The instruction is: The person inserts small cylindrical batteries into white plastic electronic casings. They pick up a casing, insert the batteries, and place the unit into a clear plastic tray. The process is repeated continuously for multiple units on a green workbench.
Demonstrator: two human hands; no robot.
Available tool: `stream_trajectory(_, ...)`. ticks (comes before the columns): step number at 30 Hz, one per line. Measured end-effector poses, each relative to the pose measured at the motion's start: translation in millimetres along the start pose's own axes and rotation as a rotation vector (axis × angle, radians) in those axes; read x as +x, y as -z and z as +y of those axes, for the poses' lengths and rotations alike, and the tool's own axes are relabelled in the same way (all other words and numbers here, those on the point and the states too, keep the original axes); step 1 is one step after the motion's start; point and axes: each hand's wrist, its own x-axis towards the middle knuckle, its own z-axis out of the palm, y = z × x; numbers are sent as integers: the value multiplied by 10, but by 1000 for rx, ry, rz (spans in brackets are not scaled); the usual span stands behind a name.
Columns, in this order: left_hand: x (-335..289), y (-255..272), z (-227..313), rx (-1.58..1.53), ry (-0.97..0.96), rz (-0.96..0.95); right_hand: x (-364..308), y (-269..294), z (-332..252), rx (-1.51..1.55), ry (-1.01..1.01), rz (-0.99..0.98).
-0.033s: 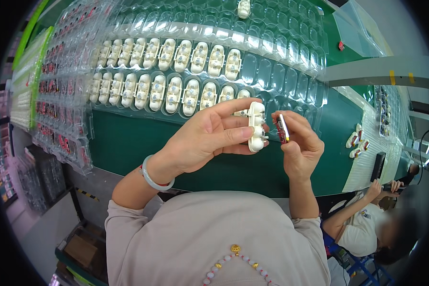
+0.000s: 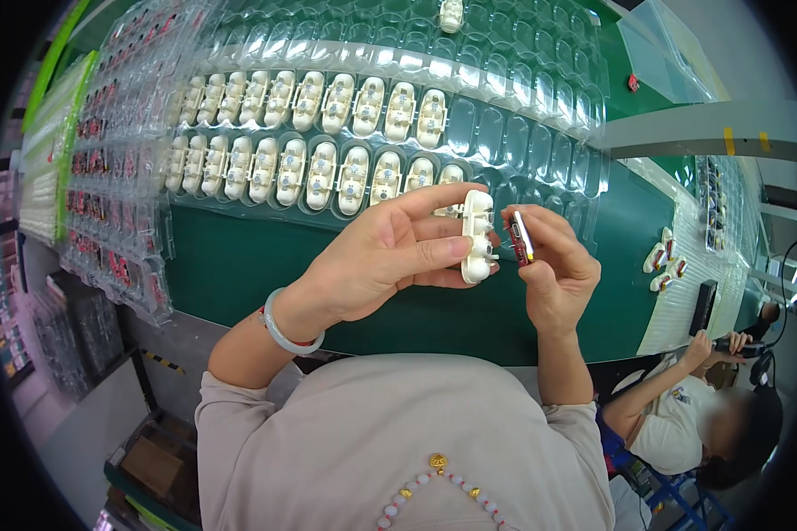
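Note:
My left hand grips a white plastic housing by its edge, thumb in front and fingers behind, with the open inner side and its small metal parts facing right. A short gap away, my right hand pinches a small red circuit board with a white side between thumb and fingers. The board stands on edge, a small metal port showing on it. Housing and board are apart. Just beyond my hands, a clear blister tray holds two rows of similar white housings.
On the left stand clear trays of red boards. A lone housing sits in the far tray. A grey bar crosses the right side. Several assembled pieces lie on the green table at right, near a co-worker.
The board in my right hand has turned and shifted slightly left. My left hand keeps its hold. At right, the co-worker's head and hands have moved a little.

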Motion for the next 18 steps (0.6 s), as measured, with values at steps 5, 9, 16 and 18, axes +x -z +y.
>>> stream_trajectory(5,-7,-8,-9,37,30,16,10,-21,-16,-59,-16,-9)
stream_trajectory(9,9,0,-12,49,23,15,30,-23,-21,-180,40,-23)
stream_trajectory(16,-1,5,-20,43,15,16,53,-43,-37,-283,77,-30)
stream_trajectory(18,-2,-1,-11,49,12,23,62,-53,-47,-349,105,-34)
